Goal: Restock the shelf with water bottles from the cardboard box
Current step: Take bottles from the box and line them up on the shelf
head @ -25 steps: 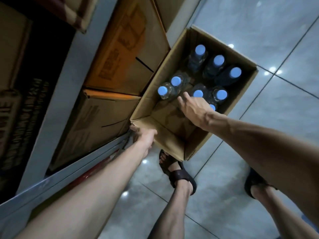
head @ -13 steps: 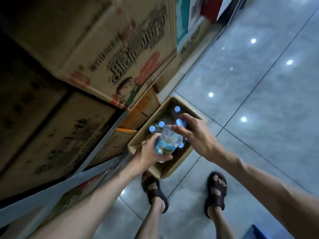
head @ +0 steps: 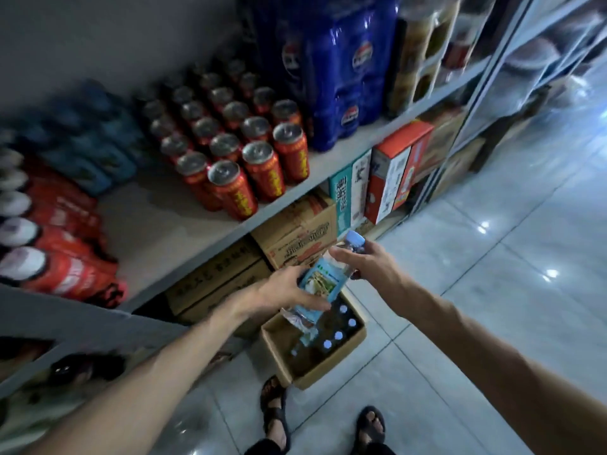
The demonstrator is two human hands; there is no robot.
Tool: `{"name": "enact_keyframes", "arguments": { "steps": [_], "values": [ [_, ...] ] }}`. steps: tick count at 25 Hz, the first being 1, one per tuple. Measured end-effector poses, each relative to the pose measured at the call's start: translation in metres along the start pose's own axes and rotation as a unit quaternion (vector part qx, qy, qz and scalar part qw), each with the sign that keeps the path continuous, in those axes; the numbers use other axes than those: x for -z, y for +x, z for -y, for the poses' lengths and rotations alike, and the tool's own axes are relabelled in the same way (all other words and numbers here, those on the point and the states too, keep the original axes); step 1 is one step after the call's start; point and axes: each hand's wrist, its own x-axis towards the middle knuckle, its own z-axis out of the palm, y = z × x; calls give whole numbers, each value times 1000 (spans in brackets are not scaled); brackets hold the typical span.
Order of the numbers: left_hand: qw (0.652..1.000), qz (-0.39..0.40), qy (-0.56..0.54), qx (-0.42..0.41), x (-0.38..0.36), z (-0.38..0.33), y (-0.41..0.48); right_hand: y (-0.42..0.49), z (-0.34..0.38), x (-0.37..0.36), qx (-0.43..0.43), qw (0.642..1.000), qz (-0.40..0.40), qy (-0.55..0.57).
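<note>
A clear water bottle (head: 323,280) with a blue cap and a blue-green label is held tilted in the air above the open cardboard box (head: 354,344). My left hand (head: 285,289) grips its lower body from the left. My right hand (head: 364,257) pinches its neck just below the cap. Several more blue-capped bottles (head: 333,338) stand in the box on the floor. The grey shelf (head: 164,231) runs across in front of me at about hand height, with a bare patch on its board.
Red cans (head: 236,149) stand in rows on the shelf, red packs (head: 56,244) to their left, blue shrink-wrapped packs (head: 331,67) to their right. Cardboard cartons (head: 295,234) fill the level below. My sandalled feet (head: 276,418) stand on the tiled floor beside the box.
I have straightened up and the view has swung from the lower cartons to the shelf top. Both hands have lifted the bottle well above the box.
</note>
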Motion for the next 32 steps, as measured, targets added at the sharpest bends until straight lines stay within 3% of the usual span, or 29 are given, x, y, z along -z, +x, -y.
{"name": "enact_keyframes", "arguments": {
  "steps": [4, 8, 16, 19, 23, 27, 32],
  "values": [
    [998, -51, -26, -39, 14, -63, -88, -63, 78, -7, -4, 994, 109, -26],
    [992, -86, -77, -59, 34, -89, -157, -88, 134, -35, 19, 988, 150, -40],
    [970, -176, -160, -50, 102, -57, -210, -52, 202, -114, 114, 944, 236, -202],
    [959, -217, -168, -72, 137, -36, -194, -18, 217, -142, 170, 933, 201, -244],
    [935, -330, -102, 79, 160, 16, -157, 23, 228, -183, 232, 923, 95, -293],
    [926, -319, 31, 199, 153, 60, -124, 77, 241, -229, 273, 897, 98, -333],
    [916, -328, 51, 224, 150, 84, -113, 134, 243, -286, 311, 854, 155, -387]
  ]
}}
